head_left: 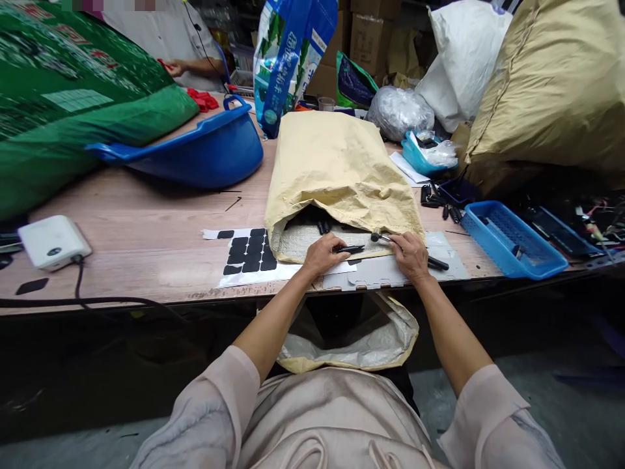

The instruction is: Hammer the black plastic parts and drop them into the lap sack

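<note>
My left hand (323, 255) is closed on a slim black piece (352, 249), which points to the right at the mouth of a cream sack (332, 146). Its exact kind I cannot make out. A small hammer (375, 236) is gripped in my right hand (411, 253), with its metal head to the left and its black handle end sticking out to the right. Several dark pieces (324, 226) lie inside the sack's opening. Under my hands is a grey-white board (375, 276), beside a sheet of black square pads (248, 253). Another sack (346, 361) gapes open at my lap below the table edge.
At left stand a blue basin (205, 146), a green sack (88, 111) and a white box (53, 241) with a cable. A blue basket (512, 238), loose black parts and large sacks are at right. A co-worker's hand (176, 67) holds something red across the table.
</note>
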Tool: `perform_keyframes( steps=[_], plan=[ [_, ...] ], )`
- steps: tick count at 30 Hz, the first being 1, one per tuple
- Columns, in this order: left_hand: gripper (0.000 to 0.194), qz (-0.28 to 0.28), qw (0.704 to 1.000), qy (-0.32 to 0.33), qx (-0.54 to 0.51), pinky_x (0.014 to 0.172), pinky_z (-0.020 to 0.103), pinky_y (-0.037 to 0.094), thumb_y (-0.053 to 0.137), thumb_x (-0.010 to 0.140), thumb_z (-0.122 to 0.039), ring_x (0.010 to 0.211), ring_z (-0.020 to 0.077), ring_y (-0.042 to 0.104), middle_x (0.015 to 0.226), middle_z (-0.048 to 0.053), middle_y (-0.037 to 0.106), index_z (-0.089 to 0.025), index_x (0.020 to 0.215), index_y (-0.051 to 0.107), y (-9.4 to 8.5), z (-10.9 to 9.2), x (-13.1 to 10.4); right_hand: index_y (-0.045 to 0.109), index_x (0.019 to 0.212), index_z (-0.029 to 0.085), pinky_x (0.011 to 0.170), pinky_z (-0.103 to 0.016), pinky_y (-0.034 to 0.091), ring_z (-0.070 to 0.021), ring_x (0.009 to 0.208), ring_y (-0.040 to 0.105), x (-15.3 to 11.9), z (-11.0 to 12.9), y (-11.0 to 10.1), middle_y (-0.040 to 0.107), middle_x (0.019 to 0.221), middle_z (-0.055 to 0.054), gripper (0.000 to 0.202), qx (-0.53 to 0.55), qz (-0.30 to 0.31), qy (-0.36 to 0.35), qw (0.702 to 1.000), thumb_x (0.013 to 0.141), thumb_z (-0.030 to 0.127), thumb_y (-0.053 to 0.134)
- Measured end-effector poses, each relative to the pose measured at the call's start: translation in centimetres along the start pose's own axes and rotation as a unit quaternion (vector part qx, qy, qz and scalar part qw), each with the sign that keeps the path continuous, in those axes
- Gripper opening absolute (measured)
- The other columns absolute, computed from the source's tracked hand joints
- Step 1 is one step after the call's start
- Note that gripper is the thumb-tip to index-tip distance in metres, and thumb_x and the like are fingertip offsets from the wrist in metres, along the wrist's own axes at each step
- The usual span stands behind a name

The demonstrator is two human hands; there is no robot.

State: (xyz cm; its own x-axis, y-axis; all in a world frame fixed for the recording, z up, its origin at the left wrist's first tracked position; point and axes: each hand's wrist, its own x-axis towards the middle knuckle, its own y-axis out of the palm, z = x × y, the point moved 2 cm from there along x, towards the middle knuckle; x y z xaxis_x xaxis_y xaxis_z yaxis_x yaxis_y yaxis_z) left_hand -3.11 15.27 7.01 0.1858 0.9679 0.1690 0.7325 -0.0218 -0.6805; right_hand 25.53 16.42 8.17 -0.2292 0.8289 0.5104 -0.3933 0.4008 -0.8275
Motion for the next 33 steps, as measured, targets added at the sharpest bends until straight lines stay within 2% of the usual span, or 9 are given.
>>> perform_keyframes(
  steps=[3, 6, 10, 13, 15, 20, 25, 30, 33],
  plan=[
    [0.016, 0.005, 1.0, 0.0, -0.024, 0.083, 0.032, 0.051, 0.08, 0.081, -0.03, 0.093, 0.0205, 0.068, 0.098, 0.001, 0.073, -0.024, 0.095, 0.079, -0.1, 0.1, 0.2, 0.078, 0.122, 0.027, 0.086, -0.032, 0.051, -0.0231, 0.099, 0.066, -0.5, 2.3, -0.9, 0.073, 0.103, -0.007, 0.034, 0.028, -0.037, 0.028, 0.999, 0.107, 0.036, 0.049],
    [0.019, 0.0, 0.999, -0.015, -0.043, 0.082, 0.031, 0.052, 0.082, 0.077, -0.027, 0.09, 0.0195, 0.068, 0.099, 0.0, 0.074, -0.024, 0.096, 0.079, -0.1, 0.3, 0.3, 0.073, 0.134, 0.027, 0.086, -0.031, 0.054, -0.0231, 0.105, 0.068, -1.0, 5.5, -1.2, 0.075, 0.113, -0.008, 0.039, 0.066, -0.009, 0.023, 0.998, 0.109, 0.038, 0.046],
    [0.019, -0.004, 0.998, -0.034, -0.054, 0.08, 0.03, 0.051, 0.084, 0.075, -0.025, 0.087, 0.0186, 0.067, 0.096, 0.0, 0.074, -0.024, 0.093, 0.08, -0.1, 0.1, 0.2, 0.074, 0.135, 0.032, 0.076, -0.028, 0.053, -0.0202, 0.094, 0.069, -1.2, 8.7, -1.0, 0.074, 0.104, -0.005, 0.038, 0.076, 0.038, 0.031, 0.996, 0.109, 0.037, 0.047],
    [0.018, -0.007, 0.998, -0.031, -0.059, 0.079, 0.03, 0.052, 0.084, 0.075, -0.026, 0.086, 0.0182, 0.067, 0.096, 0.0, 0.073, -0.023, 0.092, 0.08, -0.1, -0.1, 0.2, 0.075, 0.135, 0.032, 0.075, -0.026, 0.052, -0.0194, 0.094, 0.069, -1.3, 9.7, -0.9, 0.073, 0.102, -0.006, 0.04, 0.076, 0.03, 0.024, 0.996, 0.11, 0.038, 0.043],
    [0.015, -0.006, 0.998, -0.029, -0.056, 0.078, 0.03, 0.051, 0.084, 0.075, -0.026, 0.084, 0.0175, 0.066, 0.093, 0.0, 0.072, -0.023, 0.089, 0.079, -0.2, -0.2, 0.3, 0.074, 0.137, 0.032, 0.073, -0.026, 0.05, -0.0189, 0.094, 0.069, -1.3, 9.9, -0.8, 0.072, 0.101, -0.006, 0.042, 0.064, 0.029, 0.014, 0.997, 0.111, 0.037, 0.042],
    [0.01, -0.009, 0.999, -0.024, -0.043, 0.072, 0.028, 0.047, 0.082, 0.075, -0.026, 0.078, 0.0158, 0.062, 0.085, -0.002, 0.068, -0.021, 0.079, 0.075, -0.1, -0.2, 0.4, 0.076, 0.134, 0.036, 0.061, -0.027, 0.04, -0.0175, 0.083, 0.065, -1.8, 9.9, -0.4, 0.071, 0.097, -0.004, 0.037, 0.008, 0.078, 0.005, 0.997, 0.109, 0.035, 0.048],
    [0.013, -0.01, 0.997, -0.023, -0.07, 0.077, 0.029, 0.05, 0.082, 0.075, -0.023, 0.084, 0.0171, 0.066, 0.092, 0.001, 0.072, -0.02, 0.087, 0.079, 0.0, -0.1, 0.4, 0.075, 0.137, 0.034, 0.067, -0.026, 0.043, -0.0174, 0.088, 0.067, -2.0, 9.2, -0.8, 0.072, 0.102, -0.005, 0.04, 0.016, 0.031, 0.025, 0.999, 0.111, 0.034, 0.044],
    [0.013, -0.009, 0.998, -0.029, -0.059, 0.077, 0.03, 0.051, 0.083, 0.074, -0.023, 0.082, 0.0178, 0.066, 0.09, 0.001, 0.073, -0.02, 0.086, 0.079, -0.1, -0.1, 0.4, 0.076, 0.133, 0.035, 0.064, -0.027, 0.042, -0.0177, 0.084, 0.066, -2.0, 8.6, -0.7, 0.072, 0.098, -0.004, 0.038, 0.01, 0.047, 0.022, 0.999, 0.11, 0.037, 0.046],
    [0.011, -0.005, 0.998, -0.022, -0.055, 0.079, 0.031, 0.052, 0.081, 0.075, -0.024, 0.084, 0.0187, 0.066, 0.091, 0.001, 0.073, -0.021, 0.085, 0.079, -0.2, -0.2, 0.4, 0.076, 0.134, 0.033, 0.07, -0.028, 0.045, -0.0201, 0.092, 0.067, -1.2, 7.3, -0.9, 0.073, 0.105, -0.006, 0.04, 0.014, 0.015, 0.035, 0.999, 0.11, 0.039, 0.045]
  ],
)
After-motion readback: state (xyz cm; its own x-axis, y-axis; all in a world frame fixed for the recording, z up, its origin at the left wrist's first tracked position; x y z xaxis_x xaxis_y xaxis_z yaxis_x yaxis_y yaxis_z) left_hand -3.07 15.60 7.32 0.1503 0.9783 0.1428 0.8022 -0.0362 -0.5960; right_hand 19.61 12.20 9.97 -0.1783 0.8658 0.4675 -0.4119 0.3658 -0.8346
